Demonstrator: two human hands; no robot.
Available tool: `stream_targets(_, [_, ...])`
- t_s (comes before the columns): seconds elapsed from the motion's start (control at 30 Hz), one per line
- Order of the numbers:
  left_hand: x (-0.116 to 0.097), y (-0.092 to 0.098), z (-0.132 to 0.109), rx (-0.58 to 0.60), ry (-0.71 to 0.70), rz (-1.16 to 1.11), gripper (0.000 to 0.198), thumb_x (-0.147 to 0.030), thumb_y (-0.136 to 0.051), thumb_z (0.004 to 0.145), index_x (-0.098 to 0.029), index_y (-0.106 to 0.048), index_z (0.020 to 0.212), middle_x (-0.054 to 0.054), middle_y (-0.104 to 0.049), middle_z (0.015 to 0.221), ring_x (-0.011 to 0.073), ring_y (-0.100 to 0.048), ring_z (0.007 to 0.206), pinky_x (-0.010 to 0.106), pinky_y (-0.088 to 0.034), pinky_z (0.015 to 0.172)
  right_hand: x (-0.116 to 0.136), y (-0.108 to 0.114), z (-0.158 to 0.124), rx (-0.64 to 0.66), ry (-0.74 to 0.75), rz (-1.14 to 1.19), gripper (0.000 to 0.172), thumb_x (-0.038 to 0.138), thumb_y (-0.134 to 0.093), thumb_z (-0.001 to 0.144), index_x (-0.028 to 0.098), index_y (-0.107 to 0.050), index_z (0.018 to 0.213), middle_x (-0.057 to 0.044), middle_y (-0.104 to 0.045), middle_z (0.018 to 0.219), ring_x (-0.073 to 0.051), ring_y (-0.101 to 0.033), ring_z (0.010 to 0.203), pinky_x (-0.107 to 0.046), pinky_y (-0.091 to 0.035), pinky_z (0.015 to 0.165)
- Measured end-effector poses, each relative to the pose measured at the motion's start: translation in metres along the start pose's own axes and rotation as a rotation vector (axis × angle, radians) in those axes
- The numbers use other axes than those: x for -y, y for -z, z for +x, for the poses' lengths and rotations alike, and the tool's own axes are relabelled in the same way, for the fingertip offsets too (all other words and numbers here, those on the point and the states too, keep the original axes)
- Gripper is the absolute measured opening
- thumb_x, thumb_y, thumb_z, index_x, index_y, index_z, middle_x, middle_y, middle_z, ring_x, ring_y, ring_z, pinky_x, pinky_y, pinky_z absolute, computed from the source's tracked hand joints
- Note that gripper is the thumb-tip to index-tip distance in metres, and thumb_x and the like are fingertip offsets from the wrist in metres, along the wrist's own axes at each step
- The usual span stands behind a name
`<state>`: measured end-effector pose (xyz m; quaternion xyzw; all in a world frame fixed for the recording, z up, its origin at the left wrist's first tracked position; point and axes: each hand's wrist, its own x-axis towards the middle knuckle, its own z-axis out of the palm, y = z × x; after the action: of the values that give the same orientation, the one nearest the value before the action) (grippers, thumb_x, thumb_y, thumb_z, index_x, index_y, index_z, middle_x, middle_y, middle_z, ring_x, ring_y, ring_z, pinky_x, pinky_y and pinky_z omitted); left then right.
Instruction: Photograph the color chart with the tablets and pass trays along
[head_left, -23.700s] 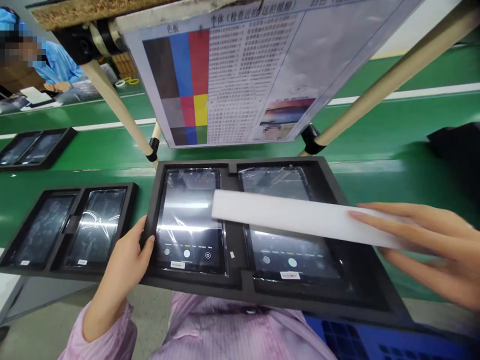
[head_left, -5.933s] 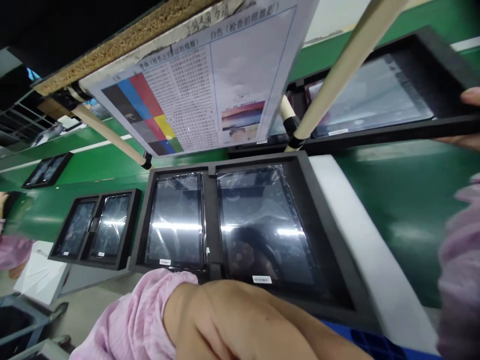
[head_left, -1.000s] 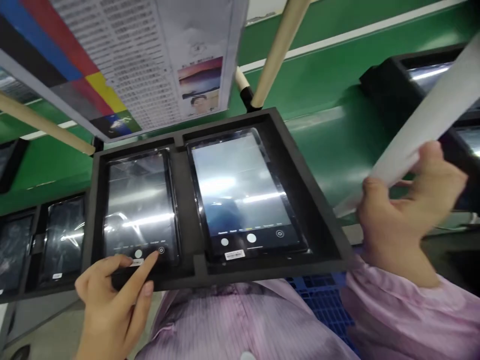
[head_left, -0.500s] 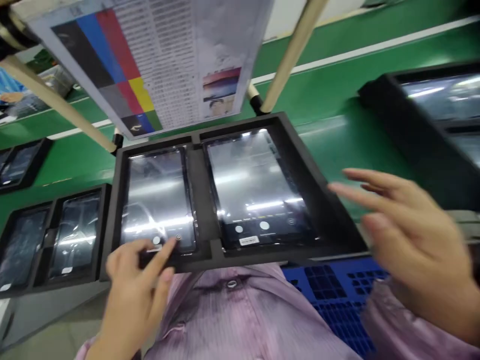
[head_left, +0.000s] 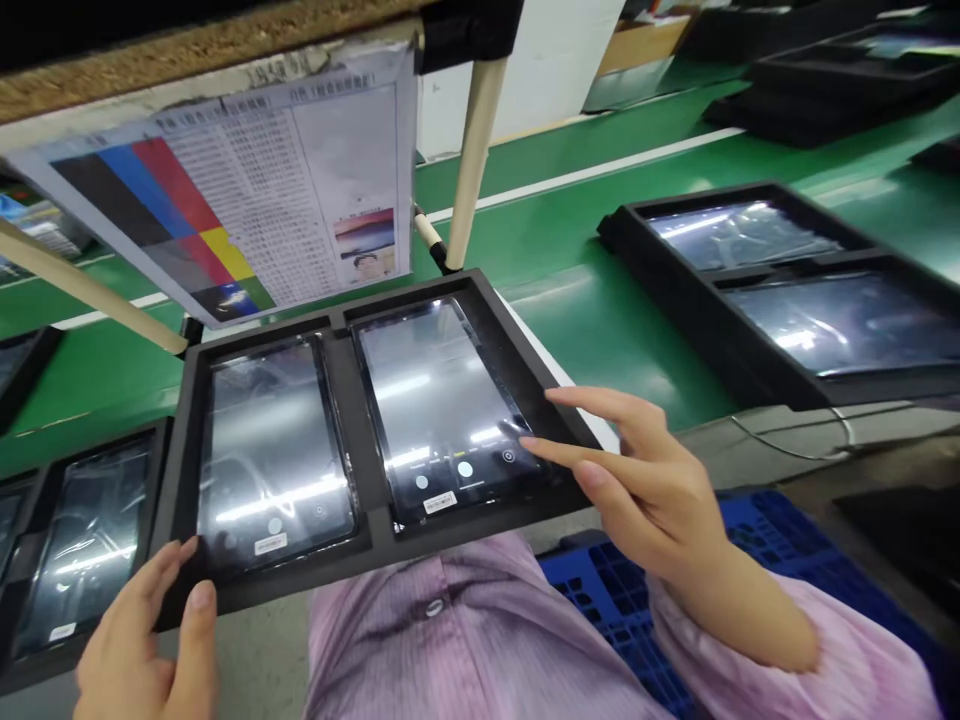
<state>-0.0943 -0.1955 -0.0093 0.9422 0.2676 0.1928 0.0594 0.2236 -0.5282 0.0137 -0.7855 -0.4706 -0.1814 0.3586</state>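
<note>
In front of me lies a black foam tray (head_left: 343,400) with two tablets in its recesses. The left tablet (head_left: 270,440) and the right tablet (head_left: 442,390) both have lit screens with round camera buttons near the bottom and a white label below. My right hand (head_left: 652,480) has its index finger stretched to the lower right edge of the right tablet's screen, close to a small round icon. My left hand (head_left: 146,640) is at the tray's lower left corner, fingers apart, fingertips at the rim. Neither hand grips anything.
A printed colour chart (head_left: 247,200) hangs from a stand with a beige pole (head_left: 476,160) behind the tray. Another tray (head_left: 675,290) with tablets rests on the green belt (head_left: 555,240) at right, and one more tray (head_left: 157,470) at left. A blue plastic pallet (head_left: 600,590) lies below.
My left hand has left the left tablet's screen and moved to the tray's lower left corner. My right hand has come in from the right to the right tablet. The view has shifted.
</note>
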Motion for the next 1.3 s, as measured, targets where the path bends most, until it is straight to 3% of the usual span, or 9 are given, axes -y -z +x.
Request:
stream_targets(0.1, [-0.018,0.004,0.014,0.04,0.187,0.065,0.043,-0.043,-0.053,0.094,-0.026,-0.054,0.134,0.014,-0.068,0.125,0.0398,-0.062,0.115,0.06,-0.048,0.092,-0.001,-0.001,-0.001,-0.031,-0.018,-0.01,0.034,0.009,-0.046,0.096,0.026,-0.072,0.111,-0.009,-0.058,0.131,-0.029,-0.059,0.116,-0.048,-0.043,0.093])
stream_targets(0.23, [-0.046,-0.002,0.034,0.055,0.255,0.016,0.073,-0.06,-0.041,0.093,-0.009,-0.045,0.145,0.025,-0.062,0.132,0.0457,-0.049,0.134,0.071,-0.03,0.111,0.001,-0.008,0.004,-0.044,0.075,-0.074,0.028,0.011,-0.048,0.097,0.024,-0.068,0.112,-0.009,-0.061,0.122,-0.028,-0.061,0.111,-0.049,-0.041,0.093])
stream_targets(0.4, [-0.074,0.007,0.044,-0.083,0.611,-0.689,0.063,-0.057,-0.061,0.087,-0.025,-0.051,0.141,0.013,-0.058,0.143,0.0319,-0.049,0.137,0.052,-0.035,0.117,0.003,-0.013,0.013,-0.057,0.164,-0.124,0.021,0.016,-0.049,0.099,0.022,-0.066,0.109,-0.008,-0.065,0.113,-0.026,-0.063,0.101,-0.046,-0.039,0.087])
stream_targets(0.53, [-0.084,0.027,0.067,-0.303,0.746,-1.256,0.055,-0.046,-0.077,0.078,-0.023,-0.063,0.126,0.01,-0.068,0.128,0.0236,-0.067,0.111,0.03,-0.056,0.089,0.011,-0.014,0.027,-0.104,0.181,-0.121,0.019,0.019,-0.05,0.099,0.022,-0.067,0.107,-0.008,-0.067,0.107,-0.027,-0.064,0.096,-0.046,-0.04,0.087])
stream_targets(0.7, [-0.081,0.033,0.103,0.064,0.775,-1.489,0.057,-0.044,-0.085,0.069,-0.013,-0.072,0.115,0.013,-0.076,0.104,0.0257,-0.073,0.088,0.031,-0.06,0.071,0.044,-0.022,0.055,-0.077,0.311,-0.013,0.016,0.019,-0.054,0.097,0.022,-0.069,0.104,-0.006,-0.069,0.104,-0.023,-0.065,0.096,-0.044,-0.04,0.091])
stream_targets(0.83, [-0.073,0.03,0.104,0.076,0.729,-1.533,0.064,-0.041,-0.09,0.063,-0.013,-0.071,0.118,0.011,-0.077,0.093,0.025,-0.074,0.077,0.03,-0.06,0.063,0.07,-0.042,0.074,0.048,0.303,0.02,0.022,0.023,-0.05,0.1,0.022,-0.071,0.101,-0.005,-0.07,0.105,-0.023,-0.065,0.098,-0.046,-0.042,0.092])
stream_targets(0.97, [-0.061,0.035,0.087,0.026,0.631,-1.599,0.06,-0.038,-0.088,0.07,-0.016,-0.069,0.123,0.01,-0.078,0.093,0.0227,-0.075,0.076,0.029,-0.061,0.066,0.084,-0.061,0.088,0.235,0.086,0.099,0.043,0.036,-0.045,0.1,0.015,-0.06,0.135,-0.015,-0.065,0.129,-0.032,-0.062,0.116,-0.054,-0.05,0.096])
stream_targets(1.07, [-0.056,0.039,0.077,-0.047,0.577,-1.661,0.055,-0.036,-0.085,0.074,-0.022,-0.069,0.124,0.01,-0.078,0.101,0.0225,-0.075,0.083,0.031,-0.062,0.074,0.097,-0.072,0.091,0.326,-0.14,0.426,0.065,0.05,-0.044,0.099,0.011,-0.04,0.151,-0.019,-0.059,0.137,-0.031,-0.061,0.122,-0.054,-0.051,0.103])
stream_targets(1.3, [-0.071,0.006,0.075,-0.344,0.492,-1.669,0.041,-0.039,-0.078,0.079,-0.027,-0.071,0.118,0.008,-0.072,0.124,0.0258,-0.069,0.111,0.04,-0.056,0.097,0.126,-0.109,0.085,-0.027,-0.637,1.321,0.059,0.07,-0.06,0.088,0.023,-0.066,0.123,-0.009,-0.068,0.127,-0.029,-0.058,0.127,-0.046,-0.049,0.108])
